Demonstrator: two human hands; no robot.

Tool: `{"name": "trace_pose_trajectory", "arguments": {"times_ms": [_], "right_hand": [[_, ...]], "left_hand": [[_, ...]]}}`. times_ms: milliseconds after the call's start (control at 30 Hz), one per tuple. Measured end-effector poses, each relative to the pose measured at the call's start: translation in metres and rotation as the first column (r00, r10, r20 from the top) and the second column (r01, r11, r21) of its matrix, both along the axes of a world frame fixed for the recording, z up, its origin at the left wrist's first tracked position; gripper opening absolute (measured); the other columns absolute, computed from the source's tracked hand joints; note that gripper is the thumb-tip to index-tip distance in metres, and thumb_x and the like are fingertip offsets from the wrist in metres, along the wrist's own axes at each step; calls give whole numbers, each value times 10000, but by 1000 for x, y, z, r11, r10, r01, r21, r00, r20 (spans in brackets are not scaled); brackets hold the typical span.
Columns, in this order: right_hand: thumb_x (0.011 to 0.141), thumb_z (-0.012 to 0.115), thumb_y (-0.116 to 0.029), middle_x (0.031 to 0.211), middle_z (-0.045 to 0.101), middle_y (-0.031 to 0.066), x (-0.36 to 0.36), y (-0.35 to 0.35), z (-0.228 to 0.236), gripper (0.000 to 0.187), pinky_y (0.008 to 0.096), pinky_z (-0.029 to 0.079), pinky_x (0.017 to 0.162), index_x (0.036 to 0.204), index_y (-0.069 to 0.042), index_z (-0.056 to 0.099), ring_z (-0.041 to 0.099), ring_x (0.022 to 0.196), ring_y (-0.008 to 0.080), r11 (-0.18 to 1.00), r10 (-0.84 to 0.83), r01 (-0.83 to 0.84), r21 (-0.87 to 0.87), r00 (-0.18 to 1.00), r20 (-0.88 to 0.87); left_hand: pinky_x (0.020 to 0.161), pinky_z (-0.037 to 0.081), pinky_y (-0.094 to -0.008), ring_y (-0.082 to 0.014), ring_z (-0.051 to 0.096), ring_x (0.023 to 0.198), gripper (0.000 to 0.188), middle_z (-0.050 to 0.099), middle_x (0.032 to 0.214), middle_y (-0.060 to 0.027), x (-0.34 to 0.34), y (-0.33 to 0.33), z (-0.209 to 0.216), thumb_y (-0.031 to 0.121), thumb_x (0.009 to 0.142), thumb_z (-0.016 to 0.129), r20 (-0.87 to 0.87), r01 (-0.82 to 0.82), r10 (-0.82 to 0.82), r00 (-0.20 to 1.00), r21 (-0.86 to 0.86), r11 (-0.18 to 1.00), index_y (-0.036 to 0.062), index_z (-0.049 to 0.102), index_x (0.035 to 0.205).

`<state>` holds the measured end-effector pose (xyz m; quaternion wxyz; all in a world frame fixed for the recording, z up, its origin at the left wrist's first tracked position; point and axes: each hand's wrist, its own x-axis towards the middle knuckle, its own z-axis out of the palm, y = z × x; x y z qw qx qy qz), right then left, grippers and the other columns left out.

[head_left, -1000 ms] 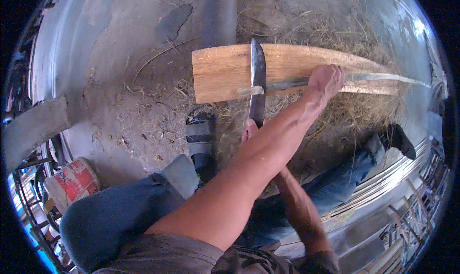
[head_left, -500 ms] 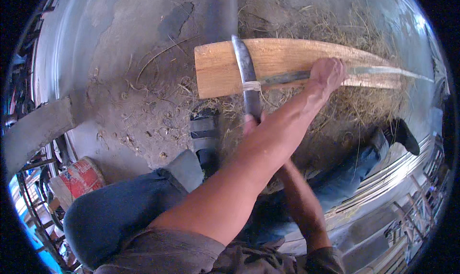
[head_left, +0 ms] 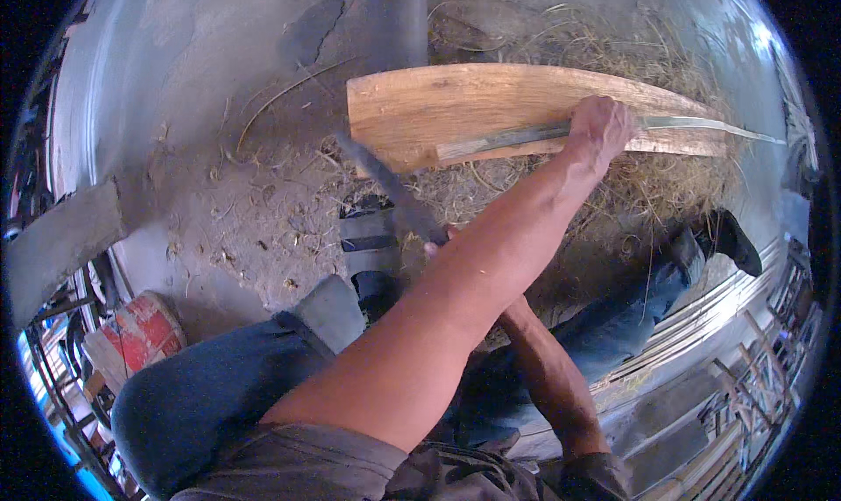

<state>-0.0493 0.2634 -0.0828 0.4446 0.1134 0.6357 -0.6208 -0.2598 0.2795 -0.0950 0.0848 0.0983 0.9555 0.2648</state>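
Observation:
A long split strip, probably bamboo [head_left: 512,138], lies along a tapered wooden board [head_left: 412,107]. My left hand [head_left: 603,123], its arm reaching across the right one, is wrapped round the strip and presses it over the board. The strip's far tail sticks out past the board's narrow right end. My right hand [head_left: 435,245] grips a large knife [head_left: 390,184], blurred by motion, its blade slanting up and left near the board's lower left corner. Most of that hand is hidden behind my left forearm.
Curly shavings [head_left: 666,186] cover the ground around the board. My bent leg in jeans [head_left: 210,378] is at lower left, with a red and white block [head_left: 140,335] beside it. Long pale strips [head_left: 692,321] lie at lower right. A grey slab [head_left: 66,238] juts in from the left.
The knife has swung down and left, off the board and away from the strip's near end, which now shows. My left hand still holds the strip in nearly the same place.

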Motion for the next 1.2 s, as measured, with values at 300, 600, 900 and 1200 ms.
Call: {"name": "trace_pose_trajectory", "arguments": {"times_ms": [300,600,900,1200], "right_hand": [[894,510,-248,1083,542,147,-9,-3,-1,405,386,452,760,1228,-37,424,536,913,245,1000,3,-3,-7,1000,-12],[894,508,-249,1060,557,153,-14,-1,31,396,391,462,737,1221,-38,430,550,885,249,998,53,-54,-14,998,-35],[899,506,-231,879,600,87,-19,27,38,296,317,486,708,1097,-12,492,573,817,167,983,-149,160,-90,982,118],[872,552,-204,1004,562,115,10,52,28,585,345,487,756,1344,-78,230,572,870,195,966,-175,174,-191,984,9]], "left_hand": [[650,515,-399,-294,647,732,428,650,741,-144,-22,-22,11,424,861,478,-6,39,-38,999,112,993,56,668,755],[640,538,-400,-254,651,732,235,651,811,-133,-30,-32,8,229,781,592,-40,188,-185,982,100,977,58,628,937],[815,485,-422,-292,564,976,406,538,1100,-116,-36,-146,90,404,850,478,-345,276,-376,860,-304,912,85,542,1094],[737,464,-411,-301,562,858,285,569,900,-105,101,-293,144,335,805,573,-13,428,-440,898,-204,880,84,591,938]]}}
